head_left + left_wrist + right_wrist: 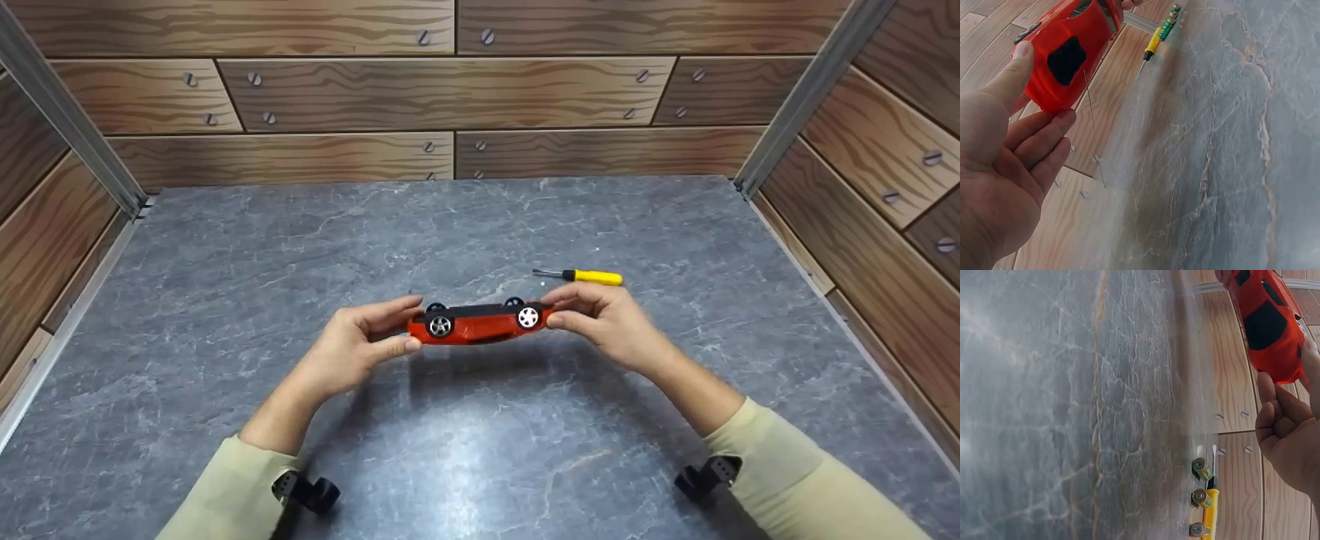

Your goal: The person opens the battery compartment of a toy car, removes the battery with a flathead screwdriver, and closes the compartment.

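Note:
A red toy car (480, 330) is held upside down above the table, its wheels and black underside facing up. At one end my left hand (349, 349) grips it between thumb and fingers. My right hand (615, 330) pinches the opposite end the same way. From below, the left wrist view shows the car's red body (1075, 34) with a black patch and a thin wire (1094, 132) hanging from it. Dark windows on the red body (1283, 360) appear in the right wrist view.
Beyond my right hand lies a screwdriver (598, 277) with a yellow handle. Three batteries (1201, 498) stand out beside it in the right wrist view; my hand hides them in the head view. Wood-patterned walls (450, 94) and metal corner posts (806, 94) bound the grey marbled table (300, 255).

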`<state>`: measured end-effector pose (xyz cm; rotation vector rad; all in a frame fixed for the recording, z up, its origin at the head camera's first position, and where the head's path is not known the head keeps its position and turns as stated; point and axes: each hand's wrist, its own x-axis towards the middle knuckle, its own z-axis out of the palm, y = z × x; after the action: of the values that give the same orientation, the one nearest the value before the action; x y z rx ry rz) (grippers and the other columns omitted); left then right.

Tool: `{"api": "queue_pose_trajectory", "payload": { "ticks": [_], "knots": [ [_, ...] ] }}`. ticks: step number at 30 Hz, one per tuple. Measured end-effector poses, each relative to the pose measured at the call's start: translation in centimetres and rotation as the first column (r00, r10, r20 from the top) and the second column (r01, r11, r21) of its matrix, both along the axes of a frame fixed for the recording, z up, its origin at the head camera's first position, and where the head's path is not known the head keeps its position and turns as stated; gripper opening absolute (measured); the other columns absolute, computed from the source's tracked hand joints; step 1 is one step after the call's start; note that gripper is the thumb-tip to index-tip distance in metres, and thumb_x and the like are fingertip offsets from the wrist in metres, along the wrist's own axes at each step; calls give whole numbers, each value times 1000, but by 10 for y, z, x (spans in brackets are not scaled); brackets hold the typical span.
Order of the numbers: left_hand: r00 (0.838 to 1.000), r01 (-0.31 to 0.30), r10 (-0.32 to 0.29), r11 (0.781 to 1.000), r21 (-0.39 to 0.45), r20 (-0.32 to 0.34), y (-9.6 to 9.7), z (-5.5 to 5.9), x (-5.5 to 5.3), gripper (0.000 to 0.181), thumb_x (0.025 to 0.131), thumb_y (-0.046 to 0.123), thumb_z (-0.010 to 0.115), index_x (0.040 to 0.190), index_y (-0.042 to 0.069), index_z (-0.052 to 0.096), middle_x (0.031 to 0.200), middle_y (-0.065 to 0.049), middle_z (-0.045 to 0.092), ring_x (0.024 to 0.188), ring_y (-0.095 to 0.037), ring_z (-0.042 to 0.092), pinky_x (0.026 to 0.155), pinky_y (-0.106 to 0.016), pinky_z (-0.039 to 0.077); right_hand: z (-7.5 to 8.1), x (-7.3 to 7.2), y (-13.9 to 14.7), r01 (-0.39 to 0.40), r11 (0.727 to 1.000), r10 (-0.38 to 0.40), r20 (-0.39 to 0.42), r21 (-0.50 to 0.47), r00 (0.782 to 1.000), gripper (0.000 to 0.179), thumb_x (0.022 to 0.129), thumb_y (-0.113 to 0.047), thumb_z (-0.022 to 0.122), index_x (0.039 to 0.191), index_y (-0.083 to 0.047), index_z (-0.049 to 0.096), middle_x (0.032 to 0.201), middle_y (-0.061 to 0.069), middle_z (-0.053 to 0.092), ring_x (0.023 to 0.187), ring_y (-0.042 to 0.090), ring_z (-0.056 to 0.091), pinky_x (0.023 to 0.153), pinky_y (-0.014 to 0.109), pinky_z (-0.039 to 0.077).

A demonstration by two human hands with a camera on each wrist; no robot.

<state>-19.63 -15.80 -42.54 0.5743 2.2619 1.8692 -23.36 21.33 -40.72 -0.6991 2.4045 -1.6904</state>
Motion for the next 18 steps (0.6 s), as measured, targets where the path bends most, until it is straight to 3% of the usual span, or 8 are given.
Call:
{"api": "queue_pose_trajectory", "payload": {
  "ticks": [6,14,18],
  "knots": [
    [997,-72,71,996,-50,-14,0,1,1,54,98,20,79,148,10,63,132,-16,72,114,-23,73,93,-26,58,-2,-1,-1,-8,1000,8,1,24,1000,25,99,-6,74,122,4,75,99,21,78,86,18,77,85,37,62],
    [982,-190,186,976,-104,-44,6,2,1,43,101,22,75,143,13,69,125,-11,76,116,-19,70,100,-34,53,-3,-2,-3,3,999,-5,42,49,999,26,104,-12,69,127,1,74,104,19,78,81,22,78,74,34,63],
    [975,-220,218,972,-87,-28,9,2,1,41,103,21,72,143,14,68,127,-14,75,105,-20,76,98,-33,56,-3,-3,-5,24,999,-26,56,49,998,30,105,-13,68,131,1,73,106,19,78,78,22,77,67,30,59]
  ]
}}
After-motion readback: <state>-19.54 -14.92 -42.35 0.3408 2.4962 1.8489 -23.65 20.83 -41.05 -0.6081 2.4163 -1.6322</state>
